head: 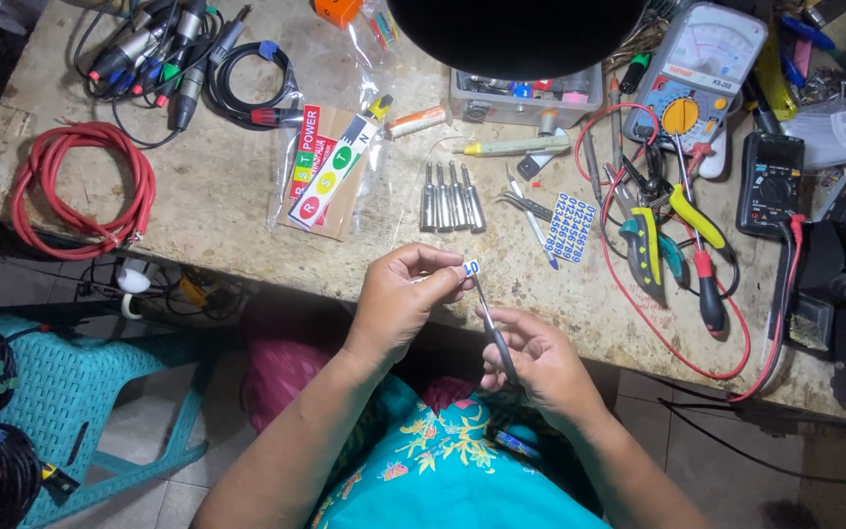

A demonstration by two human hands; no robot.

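My left hand (403, 299) pinches a small white-and-blue number sticker (471, 267) between thumb and fingertips, just in front of the workbench edge. My right hand (536, 362) grips slim metal tweezers (492, 328) whose tips reach up to the sticker. On the bench right behind the hands lie several grey metal plugs (451, 199) in a row and a sheet of blue number stickers (572, 227). Both hands hover over my lap, above turquoise patterned cloth.
The worn workbench (227, 196) carries a coiled red cable (80, 191), black microphone cables (188, 64), a bag of coloured labels (330, 171), pliers and a screwdriver (702, 264), an analog meter (697, 73) and a black multimeter (771, 181). A teal stool (70, 392) stands at left.
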